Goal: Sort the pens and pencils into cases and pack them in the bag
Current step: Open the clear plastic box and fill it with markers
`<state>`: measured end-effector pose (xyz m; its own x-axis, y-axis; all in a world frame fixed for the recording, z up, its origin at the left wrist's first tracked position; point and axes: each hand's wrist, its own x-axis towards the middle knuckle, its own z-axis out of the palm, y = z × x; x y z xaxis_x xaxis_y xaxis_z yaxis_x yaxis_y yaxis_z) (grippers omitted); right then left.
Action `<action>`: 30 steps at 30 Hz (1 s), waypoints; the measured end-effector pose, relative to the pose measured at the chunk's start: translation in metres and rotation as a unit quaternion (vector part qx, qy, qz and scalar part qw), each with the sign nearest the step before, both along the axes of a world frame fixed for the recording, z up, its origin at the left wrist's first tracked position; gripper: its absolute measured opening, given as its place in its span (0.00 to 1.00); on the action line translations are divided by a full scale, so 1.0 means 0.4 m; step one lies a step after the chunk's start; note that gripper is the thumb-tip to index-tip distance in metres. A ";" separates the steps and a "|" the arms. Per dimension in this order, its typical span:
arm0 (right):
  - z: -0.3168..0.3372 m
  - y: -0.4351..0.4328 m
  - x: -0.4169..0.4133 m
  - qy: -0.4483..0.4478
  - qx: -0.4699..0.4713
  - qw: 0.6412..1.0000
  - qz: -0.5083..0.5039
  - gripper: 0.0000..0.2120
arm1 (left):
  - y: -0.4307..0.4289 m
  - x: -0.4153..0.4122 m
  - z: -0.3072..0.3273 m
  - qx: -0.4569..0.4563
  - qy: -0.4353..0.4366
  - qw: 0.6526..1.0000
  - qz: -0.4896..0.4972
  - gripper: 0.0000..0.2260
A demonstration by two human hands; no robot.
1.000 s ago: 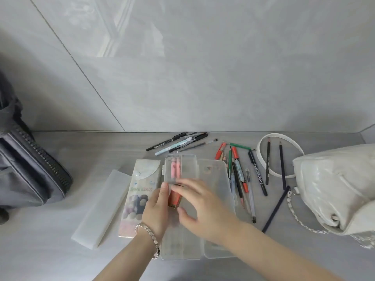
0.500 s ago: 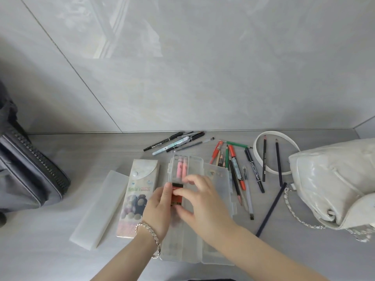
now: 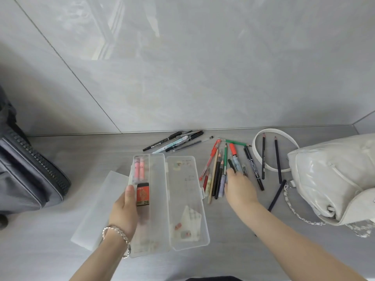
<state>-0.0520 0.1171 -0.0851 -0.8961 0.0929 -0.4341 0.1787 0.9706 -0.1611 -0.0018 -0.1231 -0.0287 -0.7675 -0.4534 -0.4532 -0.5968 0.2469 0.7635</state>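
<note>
Right hand [image 3: 239, 187] lies on the mixed pile [image 3: 218, 171] of pens and pencils just right of the open clear case [image 3: 158, 220], fingers stretched over the barrels; whether they pinch one cannot be told. At the case's left rim, the left hand [image 3: 123, 207] grips the edge, thumb on top.

The step appears to be fetching the next piece for the case. It would go best by lifting one barrel at a time from the near end and checking pen against pencil. Each then lies lengthwise in the free channel beside what is already stowed, while the left hand keeps the tray level.

Count: inside the case, two pink highlighters [image 3: 139, 169] and one red-and-black box [image 3: 143, 194] marked 2B. Its lid [image 3: 186, 199] lies flat to the right. The mixed pile holds roughly ten pieces, overlapping too much for a firm figure. About five black pens [image 3: 174, 141] lie behind the case by the wall. Three dark pencils [image 3: 263, 157] lie near the strap of the white bag [image 3: 334, 179].

Cases in view: two, the second a frosted case [image 3: 95, 211] partly under the clear one. Bags: two, with a grey backpack [image 3: 30, 175] at far left; either could be the one meant.
</note>
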 end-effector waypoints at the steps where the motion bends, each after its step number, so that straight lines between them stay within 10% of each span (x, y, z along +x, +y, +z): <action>1: -0.002 -0.004 -0.006 0.004 0.006 1.000 -0.005 0.16 | 0.000 0.005 -0.003 0.002 -0.002 1.000 -0.002 0.21; 16: -0.033 -0.006 0.011 -0.037 -0.071 0.991 -0.107 0.15 | 0.034 0.035 -0.059 -0.008 -0.046 0.998 -0.037 0.31; 20: -0.010 0.011 0.012 -0.065 -0.084 0.986 -0.126 0.12 | 0.059 0.023 -0.031 0.019 -0.040 0.999 -0.028 0.19; 30: 0.250 -0.101 0.002 0.103 -0.425 0.893 -0.107 0.14 | 0.133 0.021 0.001 0.032 0.024 0.995 -0.092 0.16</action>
